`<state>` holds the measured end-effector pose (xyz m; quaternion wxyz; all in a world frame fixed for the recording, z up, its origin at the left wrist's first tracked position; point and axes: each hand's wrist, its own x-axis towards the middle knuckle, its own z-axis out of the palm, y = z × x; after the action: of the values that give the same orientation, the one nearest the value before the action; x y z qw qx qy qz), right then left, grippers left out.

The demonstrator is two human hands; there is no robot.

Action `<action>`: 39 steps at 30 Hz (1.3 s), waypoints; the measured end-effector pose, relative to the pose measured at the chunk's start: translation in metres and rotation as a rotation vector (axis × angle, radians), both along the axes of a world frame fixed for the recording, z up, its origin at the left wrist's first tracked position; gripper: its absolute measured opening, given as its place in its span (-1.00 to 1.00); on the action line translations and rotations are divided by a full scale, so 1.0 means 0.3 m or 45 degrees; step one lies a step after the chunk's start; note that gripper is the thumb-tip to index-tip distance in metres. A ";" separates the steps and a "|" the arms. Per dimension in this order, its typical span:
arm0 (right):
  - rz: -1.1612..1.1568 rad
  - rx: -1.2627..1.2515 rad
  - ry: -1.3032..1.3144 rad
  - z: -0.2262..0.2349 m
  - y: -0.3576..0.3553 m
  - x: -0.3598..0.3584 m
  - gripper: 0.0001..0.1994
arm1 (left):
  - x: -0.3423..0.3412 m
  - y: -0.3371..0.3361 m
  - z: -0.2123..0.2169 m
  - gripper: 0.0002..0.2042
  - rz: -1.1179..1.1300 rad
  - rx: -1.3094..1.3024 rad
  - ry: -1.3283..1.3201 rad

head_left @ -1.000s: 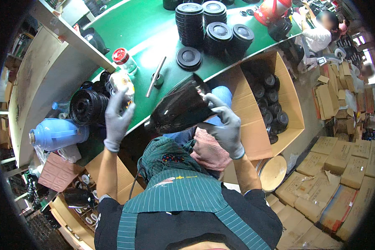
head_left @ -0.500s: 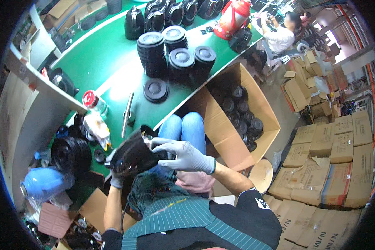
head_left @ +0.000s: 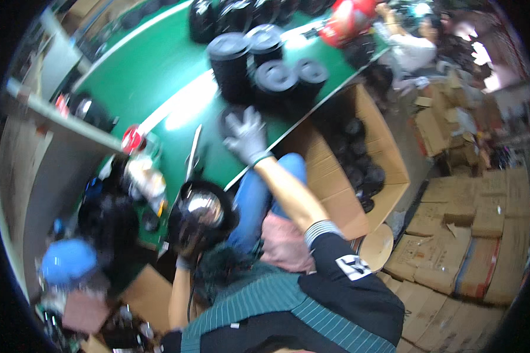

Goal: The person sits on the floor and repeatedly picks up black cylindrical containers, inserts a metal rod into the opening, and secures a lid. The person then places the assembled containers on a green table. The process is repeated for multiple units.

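Above my lap, my left hand in a grey glove holds a glossy black jug body from below and behind. Most of its fingers are hidden by the jug body, whose rounded shiny end now faces up. My right hand, also gloved, reaches over the green table with its fingers spread. Its fingertips lie over a black round lid near the table's front edge; motion blur hides the exact contact. Just beyond stand several stacks of black round lids.
Black jug bodies and a red jug stand at the back. A metal rod and a red-capped jar are at left. An open carton of black parts stands right of my knees. A person sits at far right.
My right hand has left the jug body and moved forward to the lid on the table. The jug body in my left hand has turned its rounded end upward. The view has shifted.
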<state>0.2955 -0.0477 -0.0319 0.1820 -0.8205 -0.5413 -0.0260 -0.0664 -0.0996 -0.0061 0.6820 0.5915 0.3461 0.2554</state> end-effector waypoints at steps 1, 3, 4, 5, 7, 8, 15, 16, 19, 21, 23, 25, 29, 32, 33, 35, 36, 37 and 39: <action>0.017 -0.031 0.106 0.007 -0.017 0.001 -0.14 | 0.004 -0.006 0.004 -0.47 -0.015 -0.023 -0.043; -0.030 0.014 0.400 0.031 -0.054 0.039 -0.24 | 0.026 -0.007 0.008 -0.48 -0.071 -0.086 -0.161; -0.090 0.083 0.594 0.040 -0.076 0.042 -0.30 | 0.030 -0.007 0.005 -0.48 -0.098 -0.124 -0.217; 0.018 0.230 0.627 0.095 -0.115 0.007 -0.34 | 0.021 -0.008 -0.009 -0.48 -0.105 -0.154 -0.278; 0.251 0.508 0.753 0.269 -0.248 -0.089 -0.37 | 0.016 -0.017 -0.022 -0.49 -0.151 -0.197 -0.381; 0.443 0.585 0.847 0.355 -0.324 -0.122 -0.35 | 0.021 -0.026 -0.027 -0.49 -0.172 -0.214 -0.411; 0.785 0.501 1.026 0.512 -0.643 -0.279 -0.35 | 0.022 -0.052 -0.010 -0.51 -0.431 -0.268 -0.539; 0.807 0.525 1.012 0.514 -0.668 -0.279 -0.36 | 0.018 -0.054 0.000 -0.51 -0.474 -0.263 -0.554; 0.883 0.590 0.962 0.533 -0.722 -0.289 -0.40 | 0.029 -0.050 0.024 -0.52 -0.614 -0.220 -0.596; 0.921 0.588 0.941 0.549 -0.747 -0.292 -0.40 | 0.036 -0.061 0.034 -0.52 -0.685 -0.192 -0.620; 0.929 0.596 0.929 0.551 -0.773 -0.293 -0.39 | 0.046 -0.070 0.033 -0.52 -0.728 -0.189 -0.640; 0.871 0.562 0.981 0.546 -0.798 -0.302 -0.37 | 0.020 -0.068 0.019 -0.53 -0.651 -0.292 -0.649; 0.738 0.489 1.130 0.511 -0.849 -0.300 -0.30 | -0.091 -0.004 -0.064 -0.52 -0.415 -0.694 -0.631; 0.671 0.573 1.319 0.518 -0.852 -0.320 -0.38 | -0.157 0.013 -0.102 -0.50 -0.182 -0.376 -0.368; 0.647 0.573 1.286 0.524 -0.848 -0.320 -0.39 | -0.161 0.006 -0.117 -0.52 -0.088 -0.347 -0.391; 0.599 0.577 1.224 0.534 -0.837 -0.318 -0.39 | -0.113 -0.004 -0.043 -0.57 0.066 -0.136 -0.371; 0.514 0.545 1.286 0.530 -0.842 -0.318 -0.39 | -0.057 0.005 0.093 -0.60 0.044 0.328 -0.136; 0.441 0.509 1.349 0.525 -0.842 -0.319 -0.39 | -0.012 0.010 0.234 -0.64 0.116 0.784 0.125; 0.268 0.322 1.487 0.551 -0.845 -0.319 -0.37 | -0.008 0.011 0.378 -0.61 0.086 1.474 0.201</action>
<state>0.1998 -0.3012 0.1335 0.5467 -0.6131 -0.4231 0.3824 -0.0689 -0.0963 0.1073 0.2114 0.8737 0.2186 0.3798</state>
